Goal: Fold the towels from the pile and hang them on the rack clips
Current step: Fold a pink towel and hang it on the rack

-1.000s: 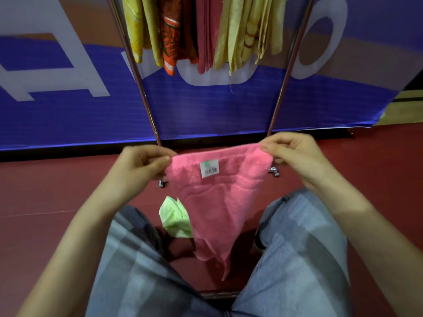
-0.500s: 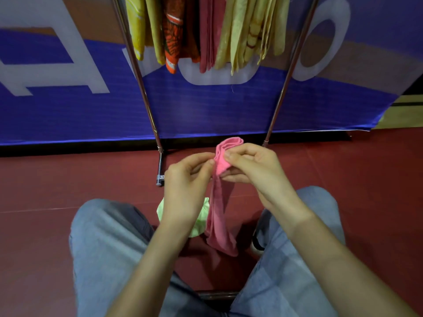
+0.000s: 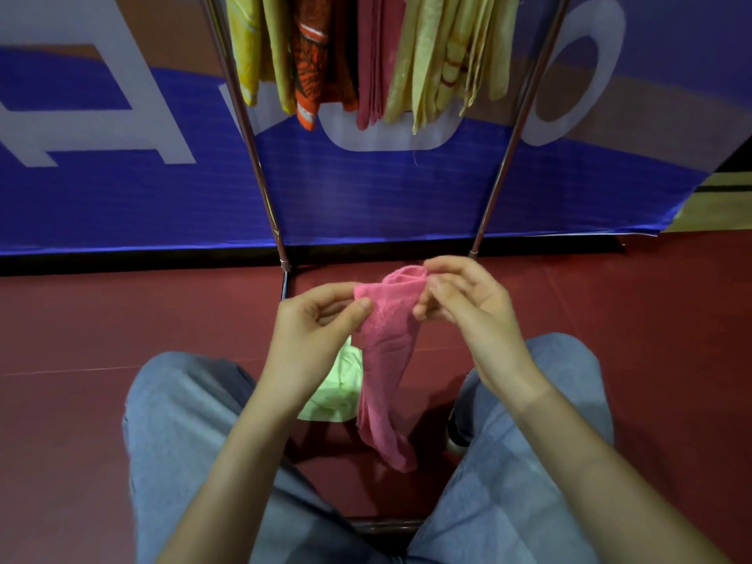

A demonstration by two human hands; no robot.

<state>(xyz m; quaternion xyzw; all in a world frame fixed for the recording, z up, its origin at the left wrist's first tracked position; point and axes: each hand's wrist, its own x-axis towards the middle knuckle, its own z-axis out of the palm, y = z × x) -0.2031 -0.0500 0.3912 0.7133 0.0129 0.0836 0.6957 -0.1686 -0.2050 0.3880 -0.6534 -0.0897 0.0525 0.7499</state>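
Dark red flooring (image 3: 81, 339) filled the lower half of the shot, with a big blue banner (image 3: 366, 197) with white lettering standing right behind the rack (image 3: 260, 177). So, left to right: the left hand (image 3: 313, 331) was mostly curled, thumb and forefinger pinched down on the left top corner of the pink towel (image 3: 386, 360), other fingers tucked loosely under. Just behind that wrist a pale green towel (image 3: 337, 388) was lying bunched on the floor, partly hidden by the arm and the pink one. The pink towel itself was gathered narrow, hanging down between the person's knees in grey trousers (image 3: 183, 421), its bottom tip close to the floor; couldn't tell if it actually touched. Its top edge was folded over in a little loop between both hands. The right hand (image 3: 464, 303) was looser, fingers half spread, thumb and fingertips nipping the loop's right end. Up top, yellow, orange and dark pink hung towels (image 3: 366, 63) dangled between the rack's two chrome poles; the clips were out of frame.
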